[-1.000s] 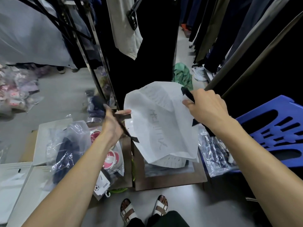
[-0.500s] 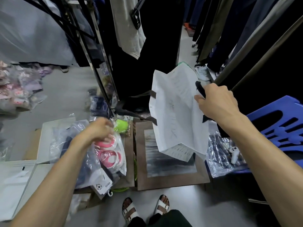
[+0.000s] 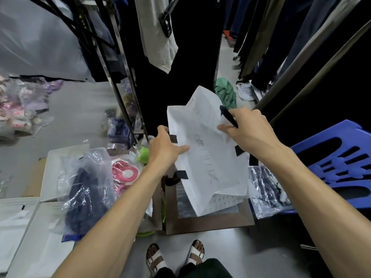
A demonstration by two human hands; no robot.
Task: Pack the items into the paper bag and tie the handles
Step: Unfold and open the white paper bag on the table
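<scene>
I hold a white paper bag [image 3: 204, 157] with black ribbon handles in the air over a brown board [image 3: 210, 224]. My left hand [image 3: 166, 150] grips the bag's left edge, thumb on the front face near a black handle end. My right hand [image 3: 248, 133] pinches the bag's upper right edge together with a black handle [image 3: 227, 115]. On the floor to the left lie items in clear plastic: a dark garment [image 3: 86, 189], a pink and red item [image 3: 125, 174] and a green item [image 3: 143, 154].
A blue plastic stool [image 3: 333, 167] stands at the right, with a clear packet [image 3: 265, 192] against it. White flat boxes [image 3: 20, 217] lie at the lower left. Clothes racks with hanging garments [image 3: 158, 33] close in behind. My sandalled feet [image 3: 174, 257] stand below.
My left hand left the bag, dropped to the wrapped items on the left, and now has come back to grip the bag's left edge. The bag has turned its face toward me.
</scene>
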